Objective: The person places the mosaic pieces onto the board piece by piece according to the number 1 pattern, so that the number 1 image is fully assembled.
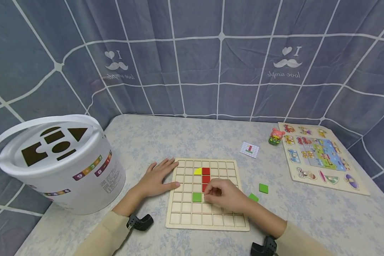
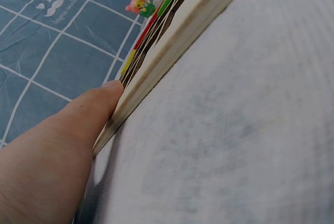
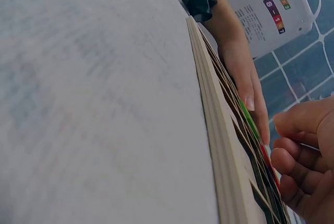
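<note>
A wooden grid board [image 1: 185, 209] lies on the table in front of me. It holds a yellow tile [image 1: 197, 171], a column of red tiles [image 1: 206, 175] and a green tile [image 1: 196, 196]. My left hand [image 1: 158, 177] lies flat on the table, fingers straight, with its thumb [image 2: 78, 130] against the board's left edge [image 2: 172, 46]. My right hand [image 1: 225, 195] rests on the board just right of the green tile. Its curled fingers [image 3: 305, 161] sit beside the lowest red tile. Whatever is under those fingertips is hidden.
Two loose green tiles [image 1: 264, 188] [image 1: 253, 197] lie right of the board. Behind them are a small pattern card [image 1: 249, 149], a toy figure [image 1: 276, 136] and a picture puzzle board [image 1: 323, 156]. A big white shape-sorter bucket [image 1: 60, 167] stands at the left. A grey curtain hangs behind.
</note>
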Demonstrator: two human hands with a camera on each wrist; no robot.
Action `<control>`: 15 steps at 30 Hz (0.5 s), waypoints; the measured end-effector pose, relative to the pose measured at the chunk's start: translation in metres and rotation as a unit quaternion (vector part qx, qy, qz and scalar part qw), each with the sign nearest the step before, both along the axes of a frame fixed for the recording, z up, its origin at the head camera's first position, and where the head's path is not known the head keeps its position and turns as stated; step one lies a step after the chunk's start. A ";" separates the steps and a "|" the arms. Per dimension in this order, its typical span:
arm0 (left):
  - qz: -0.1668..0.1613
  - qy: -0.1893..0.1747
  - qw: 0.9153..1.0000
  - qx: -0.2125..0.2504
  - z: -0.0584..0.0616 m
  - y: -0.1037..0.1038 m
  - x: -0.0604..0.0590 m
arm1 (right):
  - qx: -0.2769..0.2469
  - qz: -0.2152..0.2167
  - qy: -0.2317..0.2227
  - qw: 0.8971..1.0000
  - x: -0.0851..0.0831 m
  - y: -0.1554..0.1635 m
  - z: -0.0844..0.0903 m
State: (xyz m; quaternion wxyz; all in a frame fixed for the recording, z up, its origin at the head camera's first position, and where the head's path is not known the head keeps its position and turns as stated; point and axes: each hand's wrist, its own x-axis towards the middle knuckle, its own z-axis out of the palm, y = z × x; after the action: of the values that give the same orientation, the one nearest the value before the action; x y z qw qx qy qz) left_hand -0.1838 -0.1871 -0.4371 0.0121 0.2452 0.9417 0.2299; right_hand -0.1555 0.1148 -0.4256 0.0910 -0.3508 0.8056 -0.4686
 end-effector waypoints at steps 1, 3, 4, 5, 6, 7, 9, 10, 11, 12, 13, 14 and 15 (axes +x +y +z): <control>0.000 0.000 1.000 0.000 0.000 0.000 0.000 | -0.002 -0.003 -0.001 1.000 0.000 0.002 0.001; 0.001 -0.001 1.000 0.001 0.001 0.000 0.000 | -0.007 -0.009 0.000 1.000 -0.001 0.006 0.001; 0.001 0.000 1.000 0.001 0.001 0.000 0.000 | -0.010 -0.012 -0.002 1.000 -0.001 0.008 0.002; 0.001 0.000 1.000 0.000 0.001 0.001 0.001 | -0.014 -0.013 0.000 1.000 -0.001 0.010 0.002; 0.002 0.000 1.000 0.000 0.001 0.001 0.001 | -0.018 -0.014 0.002 1.000 -0.002 0.012 0.002; 0.001 0.000 1.000 0.000 0.001 0.001 0.001 | -0.024 -0.014 0.000 1.000 -0.002 0.015 0.003; 0.001 0.000 1.000 -0.001 0.001 0.001 0.001 | -0.032 -0.018 -0.004 0.999 -0.003 0.020 0.003; 0.001 0.000 1.000 -0.001 0.001 0.001 0.001 | -0.034 -0.020 -0.005 0.999 -0.004 0.022 0.003; 0.000 0.000 1.000 0.000 0.001 0.001 0.001 | -0.034 -0.024 -0.007 0.999 -0.004 0.025 0.003; 0.000 0.000 1.000 0.000 0.001 0.001 0.000 | -0.035 -0.029 -0.009 0.999 -0.005 0.027 0.004; -0.001 0.000 1.000 0.000 0.001 0.001 0.000 | -0.035 -0.034 -0.012 0.999 -0.005 0.030 0.004; -0.001 0.000 1.000 0.001 0.001 0.001 0.000 | -0.033 -0.040 -0.014 0.999 -0.006 0.032 0.004; -0.001 0.000 1.000 0.001 0.001 0.000 0.000 | -0.030 -0.045 -0.015 0.998 -0.006 0.035 0.004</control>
State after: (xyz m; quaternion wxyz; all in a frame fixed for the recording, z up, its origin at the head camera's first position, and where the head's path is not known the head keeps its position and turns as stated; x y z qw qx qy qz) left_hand -0.1836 -0.1866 -0.4364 0.0122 0.2465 0.9411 0.2311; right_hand -0.1619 0.1493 -0.4213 0.0708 -0.3099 0.8047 -0.5015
